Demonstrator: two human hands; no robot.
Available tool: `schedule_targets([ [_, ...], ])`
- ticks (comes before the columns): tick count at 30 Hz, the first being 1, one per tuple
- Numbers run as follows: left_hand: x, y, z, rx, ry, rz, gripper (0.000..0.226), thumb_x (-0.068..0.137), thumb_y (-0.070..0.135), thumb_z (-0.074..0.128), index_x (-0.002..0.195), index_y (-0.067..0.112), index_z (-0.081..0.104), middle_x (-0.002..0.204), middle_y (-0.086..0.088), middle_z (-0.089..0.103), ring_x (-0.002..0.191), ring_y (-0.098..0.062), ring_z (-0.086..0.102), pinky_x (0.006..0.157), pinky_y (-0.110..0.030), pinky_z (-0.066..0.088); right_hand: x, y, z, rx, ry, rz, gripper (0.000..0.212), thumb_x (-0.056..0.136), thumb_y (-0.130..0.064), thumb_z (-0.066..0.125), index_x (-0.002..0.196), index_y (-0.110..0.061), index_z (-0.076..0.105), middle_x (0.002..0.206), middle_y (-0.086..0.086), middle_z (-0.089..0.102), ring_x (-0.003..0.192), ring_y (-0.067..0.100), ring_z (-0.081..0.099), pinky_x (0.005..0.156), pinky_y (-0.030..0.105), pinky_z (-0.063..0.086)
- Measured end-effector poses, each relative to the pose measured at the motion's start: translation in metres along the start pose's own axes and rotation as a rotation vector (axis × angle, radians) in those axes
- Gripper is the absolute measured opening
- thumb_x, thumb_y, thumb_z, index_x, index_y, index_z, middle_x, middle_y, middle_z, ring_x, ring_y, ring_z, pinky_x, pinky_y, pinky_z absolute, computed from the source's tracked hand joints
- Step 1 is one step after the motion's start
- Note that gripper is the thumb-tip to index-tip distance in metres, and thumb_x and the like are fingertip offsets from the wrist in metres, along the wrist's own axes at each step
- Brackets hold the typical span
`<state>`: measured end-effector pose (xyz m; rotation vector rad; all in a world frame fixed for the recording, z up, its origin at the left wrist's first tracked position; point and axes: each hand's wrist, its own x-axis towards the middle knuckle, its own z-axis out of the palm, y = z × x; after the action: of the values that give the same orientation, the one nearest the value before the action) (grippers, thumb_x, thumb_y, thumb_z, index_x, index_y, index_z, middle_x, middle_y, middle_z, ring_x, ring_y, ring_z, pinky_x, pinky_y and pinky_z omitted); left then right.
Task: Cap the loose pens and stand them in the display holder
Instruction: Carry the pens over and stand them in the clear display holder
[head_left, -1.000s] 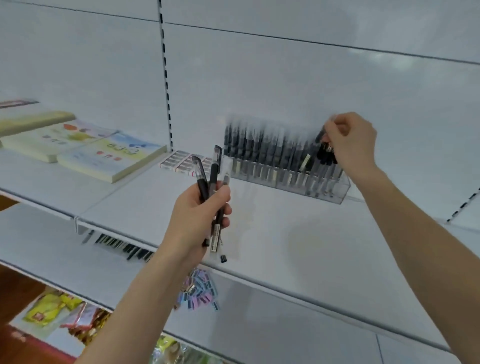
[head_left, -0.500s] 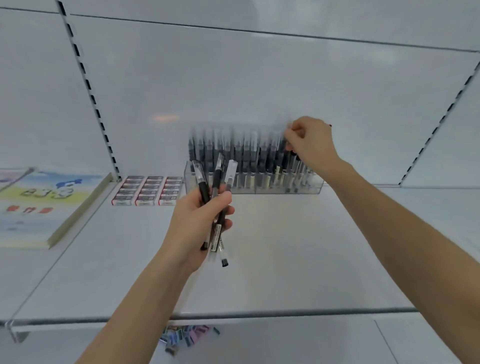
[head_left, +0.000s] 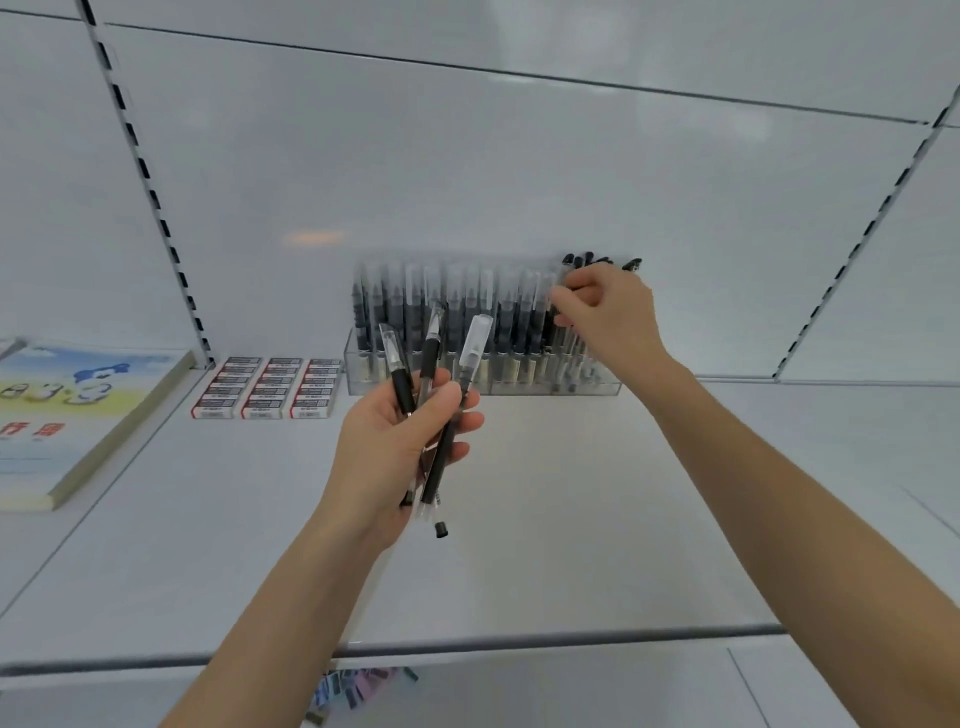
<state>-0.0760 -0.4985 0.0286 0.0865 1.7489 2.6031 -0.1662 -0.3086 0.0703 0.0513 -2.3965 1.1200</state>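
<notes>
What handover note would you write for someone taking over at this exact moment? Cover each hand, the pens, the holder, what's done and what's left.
Left hand: grips three loose pens, clear caps on, above the shelf.
Right hand: fingers curled round the end pens at the right end of the clear display holder.
Done: upright capped pens fill most of the holder.
Left: seat the end pens, then stand the left hand's three in the holder.
</notes>
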Motion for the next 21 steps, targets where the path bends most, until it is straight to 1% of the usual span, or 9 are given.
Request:
schedule_targets([
  [2, 0.001, -0.002, 0.004, 0.007, -0.009, 0.016, 0.011, 0.086, 0.011, 0.057, 0.097, 0.012, 0.059, 0.073, 0.001, 0.073, 0.064, -0.009, 0.068, 0.051, -0.018, 0.052, -0.02, -0.011, -0.01, 0.197, -0.007, 0.012, 0.013, 0.088, -0.019, 0.057, 0.087, -0.008, 0.064, 0.073, 0.002, 0.068, 0.067, 0.007, 0.068, 0.061, 0.017, 0.051],
  [4, 0.002, -0.004, 0.01, 0.024, -0.033, 0.03, 0.01, 0.086, 0.011, 0.057, 0.097, 0.012, 0.058, 0.071, 0.003, 0.073, 0.063, -0.008, 0.068, 0.05, -0.018, 0.052, -0.042, -0.021, -0.017, 0.34, -0.127, 0.033, 0.014, 0.088, -0.021, 0.059, 0.087, -0.009, 0.066, 0.074, 0.001, 0.07, 0.063, 0.006, 0.067, 0.063, 0.022, 0.054],
  [6, 0.004, -0.007, 0.016, 0.04, -0.057, 0.039, 0.01, 0.086, 0.01, 0.057, 0.096, 0.012, 0.058, 0.069, 0.003, 0.072, 0.062, -0.008, 0.068, 0.05, -0.019, 0.052, -0.059, -0.029, -0.018, 0.409, -0.257, 0.066, 0.01, 0.085, -0.022, 0.062, 0.086, -0.013, 0.066, 0.073, 0.001, 0.07, 0.064, 0.007, 0.067, 0.064, 0.022, 0.055],
  [8, 0.006, -0.008, 0.021, 0.045, -0.081, 0.04, 0.012, 0.086, 0.01, 0.058, 0.097, 0.012, 0.058, 0.072, 0.002, 0.072, 0.064, -0.01, 0.069, 0.051, -0.02, 0.053, -0.067, -0.031, -0.015, 0.425, -0.295, 0.079, 0.004, 0.083, -0.02, 0.064, 0.082, -0.016, 0.065, 0.068, -0.003, 0.07, 0.063, 0.006, 0.066, 0.062, 0.02, 0.055],
  [14, 0.012, -0.015, 0.029, 0.085, -0.104, 0.038, 0.016, 0.085, 0.009, 0.058, 0.101, 0.006, 0.058, 0.084, -0.006, 0.07, 0.074, -0.016, 0.071, 0.06, -0.027, 0.058, -0.063, -0.026, -0.013, 0.534, -0.227, 0.199, 0.006, 0.083, -0.009, 0.063, 0.079, -0.012, 0.062, 0.066, 0.002, 0.065, 0.054, 0.006, 0.063, 0.058, 0.018, 0.053],
  [16, 0.015, -0.019, 0.031, 0.103, -0.071, 0.036, 0.013, 0.086, 0.01, 0.058, 0.098, 0.007, 0.058, 0.09, -0.009, 0.068, 0.081, -0.017, 0.069, 0.066, -0.03, 0.059, -0.053, -0.019, -0.024, 0.565, -0.152, 0.206, 0.006, 0.082, -0.004, 0.063, 0.08, -0.009, 0.061, 0.067, 0.005, 0.065, 0.051, 0.005, 0.062, 0.057, 0.019, 0.054],
  [18, 0.017, -0.022, 0.032, 0.131, -0.03, 0.029, 0.011, 0.086, 0.013, 0.058, 0.096, 0.009, 0.06, 0.094, -0.01, 0.066, 0.083, -0.015, 0.067, 0.067, -0.027, 0.059, -0.038, -0.011, -0.04, 0.527, -0.058, 0.168, 0.008, 0.082, -0.003, 0.063, 0.087, -0.007, 0.058, 0.067, 0.006, 0.064, 0.052, 0.007, 0.063, 0.06, 0.021, 0.056],
  [19, 0.018, -0.022, 0.033, 0.149, -0.011, 0.028, 0.009, 0.086, 0.015, 0.058, 0.094, 0.011, 0.06, 0.092, -0.009, 0.065, 0.08, -0.013, 0.066, 0.064, -0.025, 0.058, -0.03, -0.007, -0.047, 0.484, -0.015, 0.129, 0.012, 0.082, -0.003, 0.062, 0.091, -0.008, 0.056, 0.068, 0.006, 0.063, 0.055, 0.008, 0.064, 0.062, 0.024, 0.057],
  [21, 0.019, -0.022, 0.037, 0.187, 0.019, 0.04, 0.004, 0.087, 0.018, 0.058, 0.087, 0.014, 0.059, 0.078, -0.004, 0.06, 0.06, -0.008, 0.06, 0.051, -0.019, 0.052, -0.015, 0.001, -0.055, 0.378, 0.045, 0.034, 0.023, 0.082, -0.005, 0.059, 0.102, -0.013, 0.052, 0.07, 0.004, 0.063, 0.063, 0.014, 0.065, 0.069, 0.03, 0.058],
])
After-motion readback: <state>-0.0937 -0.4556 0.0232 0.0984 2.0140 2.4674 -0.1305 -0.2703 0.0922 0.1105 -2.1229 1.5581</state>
